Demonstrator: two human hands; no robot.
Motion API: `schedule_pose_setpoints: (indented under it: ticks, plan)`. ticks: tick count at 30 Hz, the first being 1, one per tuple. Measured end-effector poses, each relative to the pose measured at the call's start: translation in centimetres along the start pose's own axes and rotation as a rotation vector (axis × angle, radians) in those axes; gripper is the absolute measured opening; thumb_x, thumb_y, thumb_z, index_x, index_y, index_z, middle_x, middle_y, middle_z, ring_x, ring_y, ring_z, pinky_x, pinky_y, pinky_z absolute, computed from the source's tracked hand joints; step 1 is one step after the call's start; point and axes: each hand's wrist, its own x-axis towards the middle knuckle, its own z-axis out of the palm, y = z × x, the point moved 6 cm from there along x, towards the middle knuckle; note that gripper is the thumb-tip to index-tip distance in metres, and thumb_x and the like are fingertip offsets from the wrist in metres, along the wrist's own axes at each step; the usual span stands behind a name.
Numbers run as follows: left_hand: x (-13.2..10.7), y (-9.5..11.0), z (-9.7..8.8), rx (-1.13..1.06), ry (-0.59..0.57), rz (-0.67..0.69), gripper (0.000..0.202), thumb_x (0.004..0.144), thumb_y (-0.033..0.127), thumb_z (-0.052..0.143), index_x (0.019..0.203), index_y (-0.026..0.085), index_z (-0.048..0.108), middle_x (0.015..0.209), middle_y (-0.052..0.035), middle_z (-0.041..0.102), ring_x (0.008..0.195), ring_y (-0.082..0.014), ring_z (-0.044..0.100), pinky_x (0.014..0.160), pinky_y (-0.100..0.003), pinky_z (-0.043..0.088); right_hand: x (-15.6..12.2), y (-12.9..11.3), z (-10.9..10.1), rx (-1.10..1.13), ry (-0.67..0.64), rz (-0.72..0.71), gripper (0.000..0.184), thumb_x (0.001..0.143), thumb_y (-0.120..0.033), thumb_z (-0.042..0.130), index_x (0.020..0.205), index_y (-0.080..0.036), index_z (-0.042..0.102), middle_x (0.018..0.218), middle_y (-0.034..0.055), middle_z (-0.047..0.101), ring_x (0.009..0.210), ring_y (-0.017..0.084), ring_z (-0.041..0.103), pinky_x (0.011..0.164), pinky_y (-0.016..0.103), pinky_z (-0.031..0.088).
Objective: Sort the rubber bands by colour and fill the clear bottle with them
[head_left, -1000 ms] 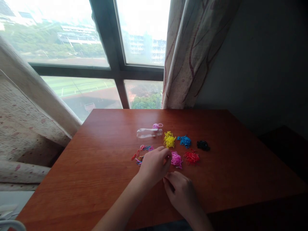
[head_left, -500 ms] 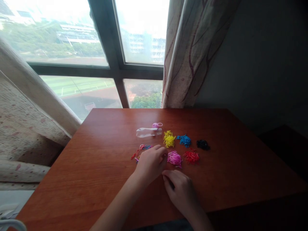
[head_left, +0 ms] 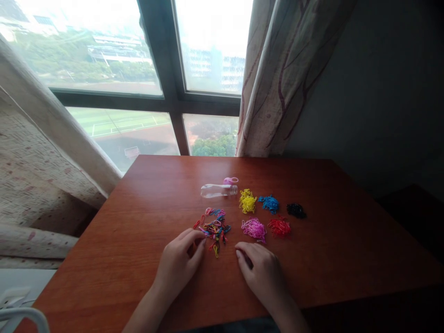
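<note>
Left hand and right hand, fingers curled, flank thin, multicolored loops; whether either grips any is unclear. Beyond them, a clear, curvy bottle lies sideways.

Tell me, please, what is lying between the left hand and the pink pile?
In the head view, the mixed-colour pile lies between the left hand and the pink pile; a strip of tabletop separates the two piles.

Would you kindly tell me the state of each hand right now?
Left hand: fingers curled at the mixed-colour pile; whether it grips a piece cannot be told.
Right hand: fingers curled, short of the pink pile; no held piece shows.
</note>
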Motion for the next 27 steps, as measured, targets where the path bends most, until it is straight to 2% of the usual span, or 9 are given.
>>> schedule_pose_setpoints:
  ticks: [6,9,15,22,27]
  plan:
    - [-0.1,0.2,0.5,0.012,-0.034,-0.014,0.015,0.091,0.024,0.051,0.092,0.022,0.065,0.085,-0.0014,0.067,0.070,-0.0140,0.061,0.065,-0.024,0.047,1.1,-1.3,0.8,-0.076,0.028,0.064,0.003,0.087,-0.023,0.063,0.085,-0.024,0.064,0.067,-0.0013,0.064,0.064,0.017,0.061,0.060,0.027,0.036]
    - [-0.1,0.3,0.5,0.017,-0.041,-0.003,0.015,0.091,0.024,0.051,0.091,0.022,0.066,0.085,-0.0019,0.068,0.070,-0.0142,0.061,0.067,-0.024,0.048,1.7,-1.8,1.2,-0.091,0.037,0.080,0.003,0.086,-0.021,0.064,0.084,-0.024,0.064,0.068,-0.0015,0.065,0.064,0.016,0.061,0.059,0.026,0.035]
    - [-0.1,0.3,0.5,0.039,-0.043,0.007,0.016,0.091,0.025,0.051,0.091,0.024,0.066,0.086,-0.0017,0.069,0.074,-0.0152,0.064,0.068,-0.024,0.049,2.3,-2.2,1.6,-0.087,0.058,0.062,0.013,0.088,-0.014,0.057,0.083,-0.023,0.063,0.072,-0.0003,0.067,0.068,0.017,0.062,0.062,0.026,0.035]
    - [0.0,0.2,0.7,0.057,-0.063,-0.009,0.014,0.091,0.025,0.052,0.092,0.024,0.066,0.089,-0.0004,0.069,0.078,-0.0157,0.065,0.070,-0.025,0.047,2.4,-2.0,1.7,-0.066,0.047,0.118,0.004,0.086,-0.022,0.065,0.083,-0.024,0.063,0.069,-0.0012,0.066,0.064,0.017,0.060,0.060,0.026,0.032]
    - [-0.1,0.2,0.8,0.062,-0.078,-0.023,0.014,0.092,0.025,0.052,0.093,0.024,0.065,0.091,-0.0003,0.069,0.079,-0.0160,0.065,0.070,-0.025,0.047,2.4,-2.1,1.7,-0.061,0.059,0.141,0.007,0.088,-0.021,0.062,0.081,-0.024,0.061,0.068,-0.0014,0.065,0.063,0.017,0.060,0.060,0.026,0.031]
